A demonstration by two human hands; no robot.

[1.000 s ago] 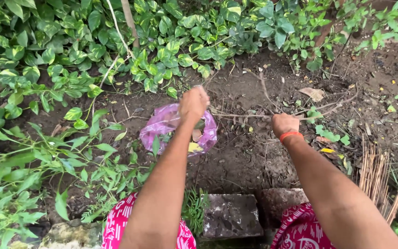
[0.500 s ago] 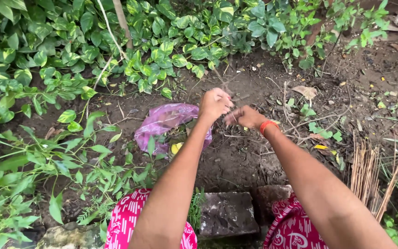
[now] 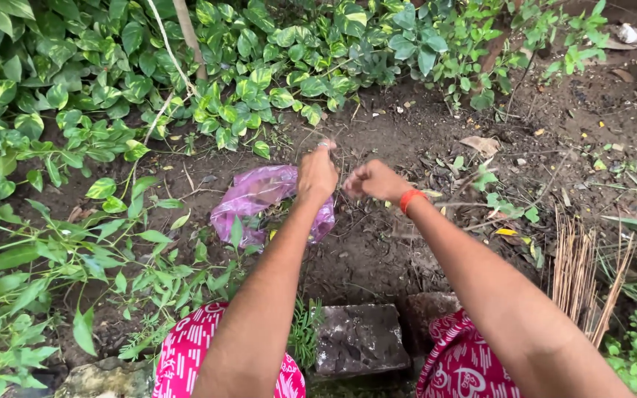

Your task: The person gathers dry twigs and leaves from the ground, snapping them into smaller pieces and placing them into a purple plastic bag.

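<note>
Bare soil [image 3: 377,243] spreads below me, a crumpled purple plastic bag [image 3: 259,203] lying on it beneath my left hand [image 3: 317,173]; that hand and my right hand [image 3: 374,180] are fisted, pinching a thin twig [image 3: 315,141] between them; it looks light, brittle, best gripped near the ends.

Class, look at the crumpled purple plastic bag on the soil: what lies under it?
Bare dark soil surrounds the purple plastic bag. A yellow scrap peeks at its lower edge; whatever else lies beneath is covered by the bag and the left hand.
</note>
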